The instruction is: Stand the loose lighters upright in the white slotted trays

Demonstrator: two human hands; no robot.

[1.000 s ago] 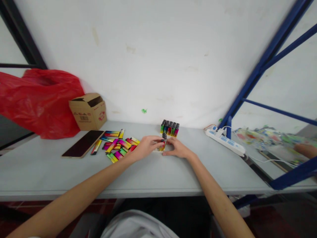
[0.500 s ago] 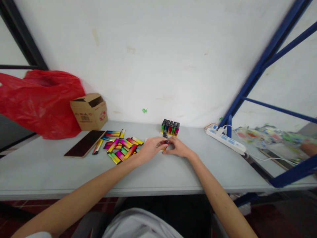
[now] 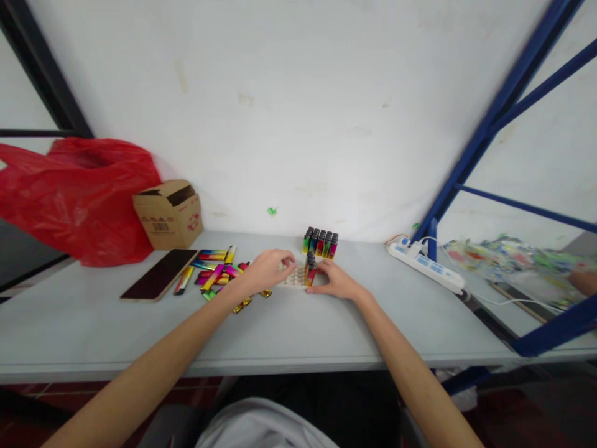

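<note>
A small white tray (image 3: 293, 278) with rows of holes lies on the table, a row of upright lighters (image 3: 310, 271) at its right end. My right hand (image 3: 336, 280) holds the tray at that end, thumb near the front corner and fingers against the lighters. Above the tray's left part is my left hand (image 3: 270, 270), its fingers loosely bent and apart, with nothing seen in them. Loose colourful lighters (image 3: 213, 277) lie in a pile to the left, partly hidden by my left hand and forearm. Behind the tray stands a block of upright lighters (image 3: 320, 242).
A phone (image 3: 159, 275), a cardboard box (image 3: 168, 214) and a red plastic bag (image 3: 88, 199) are on the left. On the right are a white power strip (image 3: 426, 266) and a blue metal frame (image 3: 471, 146). Another person's hand (image 3: 584, 281) shows at the far right.
My left hand has moved left, away from the lighters in the tray, uncovering the tray's holes and covering more of the pile. My right hand has stayed at the tray's right end.
</note>
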